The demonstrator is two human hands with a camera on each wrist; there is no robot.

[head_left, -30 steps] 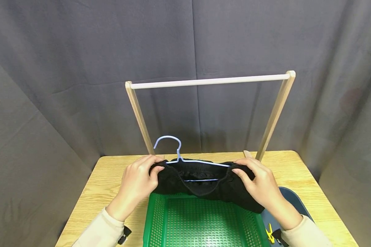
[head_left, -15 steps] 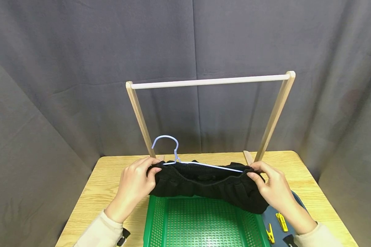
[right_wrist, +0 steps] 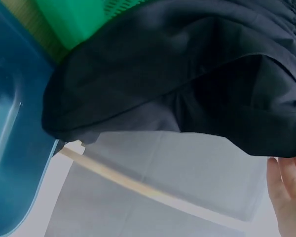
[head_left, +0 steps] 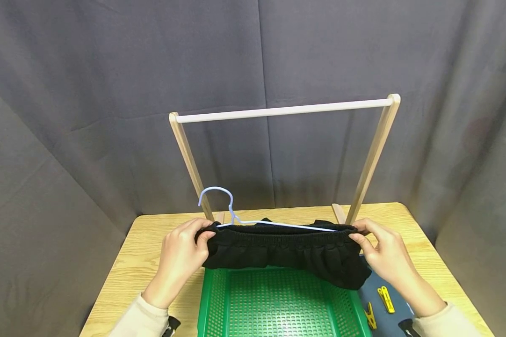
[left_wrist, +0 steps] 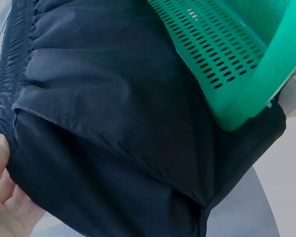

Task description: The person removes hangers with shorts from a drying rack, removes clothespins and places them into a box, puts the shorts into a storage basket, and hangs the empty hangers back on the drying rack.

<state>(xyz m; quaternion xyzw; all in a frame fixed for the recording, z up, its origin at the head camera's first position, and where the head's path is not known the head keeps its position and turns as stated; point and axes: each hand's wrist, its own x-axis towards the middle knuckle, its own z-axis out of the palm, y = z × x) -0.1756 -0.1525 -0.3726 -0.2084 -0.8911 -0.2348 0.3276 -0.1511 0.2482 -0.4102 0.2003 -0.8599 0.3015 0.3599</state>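
Note:
Black shorts [head_left: 278,252] with a gathered elastic waistband are stretched sideways above the back of a green basket. Inside the waistband runs a thin light-blue hanger [head_left: 286,225]; its ends are hidden by cloth, and its hook stands up left of centre. My left hand [head_left: 182,248] pinches the left end of the waistband between thumb and fingers. At the opposite end, the waistband is pinched by my right hand [head_left: 383,250]. A slanted pocket edge shows on the cloth in the left wrist view, where left fingertips [left_wrist: 0,143] touch the waistband.
The perforated green basket [head_left: 206,304] stands below the shorts. Behind them rises a wooden rack with a white rail [head_left: 284,111]. Yellow clothespins [head_left: 386,299] lie in a blue tub [right_wrist: 27,163] at the right. Grey curtains surround the wooden table [head_left: 148,238].
My right hand has moved right along the waistband, drawing it wider and nearly straight. The hanger and left hand have shifted slightly left. The waistband's gaping front has closed up over the hanger's lower bar.

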